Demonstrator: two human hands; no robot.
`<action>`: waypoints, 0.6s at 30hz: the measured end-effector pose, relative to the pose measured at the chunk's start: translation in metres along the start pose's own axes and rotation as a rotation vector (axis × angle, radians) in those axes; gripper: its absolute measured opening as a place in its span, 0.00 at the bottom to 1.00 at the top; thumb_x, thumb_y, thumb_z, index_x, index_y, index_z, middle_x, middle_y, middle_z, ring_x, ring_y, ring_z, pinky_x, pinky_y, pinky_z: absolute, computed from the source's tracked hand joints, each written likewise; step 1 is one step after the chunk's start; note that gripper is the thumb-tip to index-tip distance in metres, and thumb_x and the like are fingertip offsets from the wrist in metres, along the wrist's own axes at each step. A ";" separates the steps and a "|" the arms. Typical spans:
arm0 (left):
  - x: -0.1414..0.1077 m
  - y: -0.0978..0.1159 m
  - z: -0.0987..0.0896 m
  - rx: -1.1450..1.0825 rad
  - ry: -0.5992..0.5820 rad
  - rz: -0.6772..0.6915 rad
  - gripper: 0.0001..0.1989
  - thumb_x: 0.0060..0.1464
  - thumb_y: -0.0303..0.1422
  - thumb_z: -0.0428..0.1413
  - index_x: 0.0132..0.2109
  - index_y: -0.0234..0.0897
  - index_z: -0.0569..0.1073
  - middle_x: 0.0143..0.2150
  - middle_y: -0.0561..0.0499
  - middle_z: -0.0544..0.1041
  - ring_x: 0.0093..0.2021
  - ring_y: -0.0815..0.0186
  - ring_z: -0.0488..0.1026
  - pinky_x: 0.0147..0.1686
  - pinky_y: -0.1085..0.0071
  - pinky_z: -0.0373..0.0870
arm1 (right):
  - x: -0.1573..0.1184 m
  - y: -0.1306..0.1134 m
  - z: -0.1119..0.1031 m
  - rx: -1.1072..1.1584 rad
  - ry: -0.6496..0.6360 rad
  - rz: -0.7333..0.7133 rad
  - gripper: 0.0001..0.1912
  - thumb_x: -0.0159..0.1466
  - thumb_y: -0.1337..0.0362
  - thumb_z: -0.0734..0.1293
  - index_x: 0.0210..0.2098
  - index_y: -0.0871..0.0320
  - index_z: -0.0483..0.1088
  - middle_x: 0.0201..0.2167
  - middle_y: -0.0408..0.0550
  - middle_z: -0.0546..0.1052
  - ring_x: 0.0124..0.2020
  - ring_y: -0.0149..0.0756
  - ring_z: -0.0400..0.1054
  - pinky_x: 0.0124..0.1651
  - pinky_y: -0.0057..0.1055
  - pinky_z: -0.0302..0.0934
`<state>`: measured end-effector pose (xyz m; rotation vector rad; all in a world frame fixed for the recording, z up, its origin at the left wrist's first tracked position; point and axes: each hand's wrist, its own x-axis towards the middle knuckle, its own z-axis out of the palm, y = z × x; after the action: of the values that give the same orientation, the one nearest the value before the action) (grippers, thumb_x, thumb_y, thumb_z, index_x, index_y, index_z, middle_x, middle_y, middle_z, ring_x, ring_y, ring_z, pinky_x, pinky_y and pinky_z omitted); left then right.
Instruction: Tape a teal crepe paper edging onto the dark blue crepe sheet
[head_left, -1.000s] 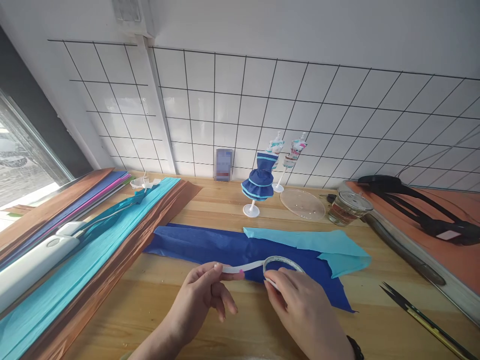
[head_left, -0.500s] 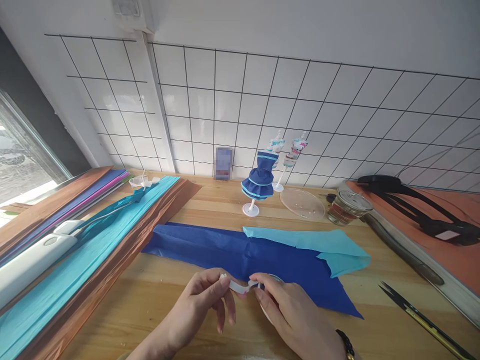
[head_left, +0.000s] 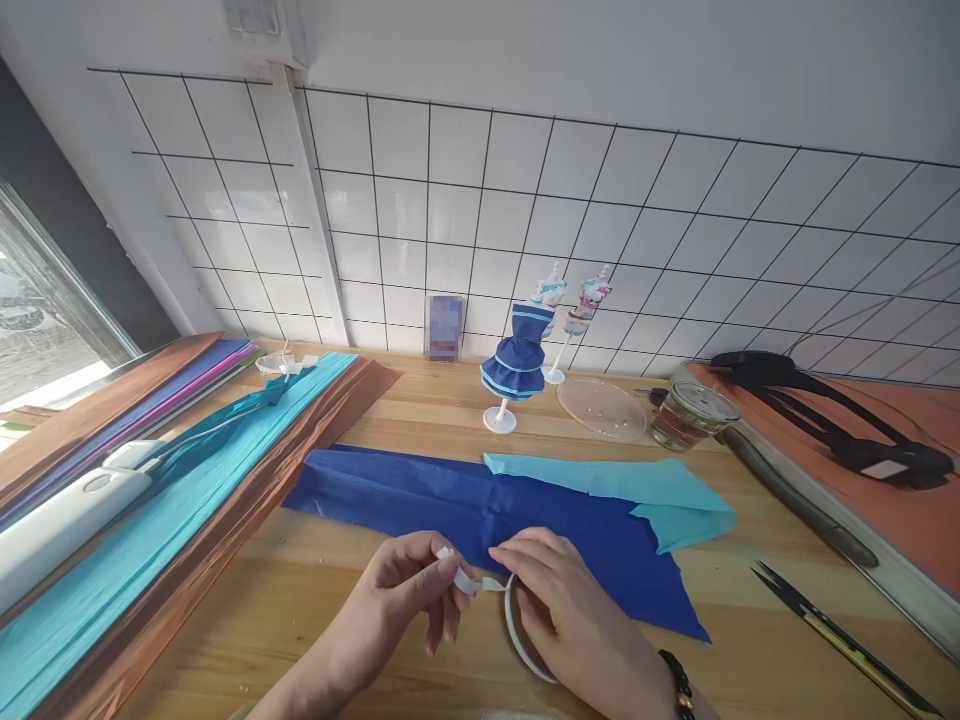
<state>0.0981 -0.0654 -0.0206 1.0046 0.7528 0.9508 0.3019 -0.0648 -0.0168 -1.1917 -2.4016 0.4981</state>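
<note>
My left hand (head_left: 412,590) pinches the free end of a short white strip of tape (head_left: 466,582) between thumb and forefinger. The strip runs over to a roll of tape (head_left: 519,635), which stands tilted under my right hand (head_left: 559,600). My right fingers curl over the roll and grip it, hiding much of it. Just beyond both hands lies a sheet of dark blue crepe paper (head_left: 420,490), with a light blue piece (head_left: 675,485) overlapping its far right edge.
A mini dress form in a blue tiered dress (head_left: 517,355) stands behind, with other small forms (head_left: 585,305). Right are a clear dish (head_left: 600,408), a glass jar (head_left: 694,412) and black-and-gold tweezers (head_left: 832,625). Left lie paper folds (head_left: 187,510) and a white glue gun (head_left: 75,530).
My right hand has shifted its grip, and more of the tape roll's rim now shows. The strip sags in a curl between the hands. My left hand keeps its pinch.
</note>
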 end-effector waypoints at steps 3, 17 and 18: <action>0.000 0.000 0.000 -0.048 0.022 -0.003 0.15 0.51 0.41 0.57 0.29 0.32 0.72 0.22 0.51 0.71 0.18 0.72 0.66 0.15 0.79 0.59 | 0.001 -0.001 0.001 0.023 -0.039 0.018 0.24 0.55 0.81 0.57 0.47 0.55 0.68 0.38 0.45 0.73 0.43 0.38 0.63 0.47 0.37 0.61; -0.002 0.017 -0.015 -0.256 0.328 0.076 0.11 0.45 0.38 0.62 0.31 0.36 0.71 0.13 0.60 0.65 0.11 0.80 0.56 0.12 0.83 0.47 | 0.002 0.002 -0.013 0.363 -0.118 0.159 0.10 0.64 0.67 0.60 0.34 0.54 0.74 0.30 0.42 0.71 0.30 0.30 0.67 0.33 0.24 0.61; -0.002 0.017 -0.016 -0.264 0.339 0.085 0.11 0.45 0.38 0.62 0.31 0.36 0.71 0.13 0.60 0.65 0.11 0.80 0.56 0.12 0.83 0.47 | 0.002 0.003 -0.014 0.391 -0.117 0.160 0.11 0.64 0.65 0.60 0.35 0.54 0.74 0.29 0.42 0.70 0.28 0.29 0.67 0.31 0.23 0.60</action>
<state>0.0782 -0.0578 -0.0102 0.6554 0.8420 1.2774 0.3096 -0.0600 -0.0061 -1.2051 -2.1700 1.0594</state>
